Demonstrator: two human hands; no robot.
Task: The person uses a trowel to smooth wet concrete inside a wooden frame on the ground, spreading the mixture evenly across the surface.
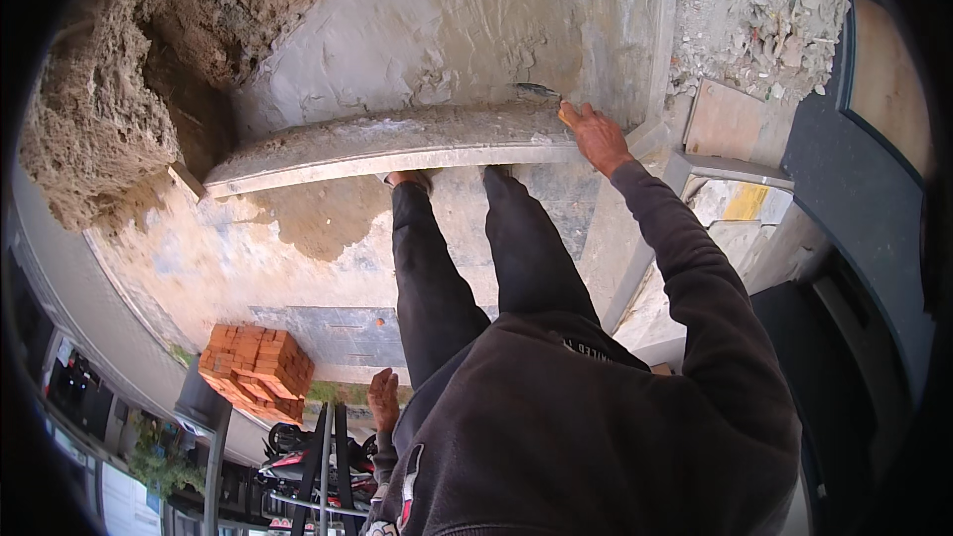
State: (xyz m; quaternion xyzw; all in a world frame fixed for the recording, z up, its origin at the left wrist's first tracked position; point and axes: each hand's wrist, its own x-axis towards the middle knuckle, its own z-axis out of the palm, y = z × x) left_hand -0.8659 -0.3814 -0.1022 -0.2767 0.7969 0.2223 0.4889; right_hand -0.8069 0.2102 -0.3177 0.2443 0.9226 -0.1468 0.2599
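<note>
My right hand (pixel 600 139) is closed round the orange-brown handle of a trowel (pixel 537 90). Its dark blade points left, resting against wet grey mortar (pixel 437 30) spread over a wide surface beyond my feet. Between that surface and me runs a long pale raised edge (pixel 407 159), with mortar smeared along its inner side. Down by my left hip hangs my left hand (pixel 383 399), fingers loosely stretched, with nothing seen in it. My feet stand close against the near side of the raised edge, partly hidden by it.
A heap of sandy mix (pixel 89 119) rises at the far left. Rubble (pixel 759 15) covers the far right, near a tile piece (pixel 725 119) and a pale block (pixel 730 194). Stacked orange bricks (pixel 256 372) and a parked motorcycle (pixel 298 467) are at the lower left.
</note>
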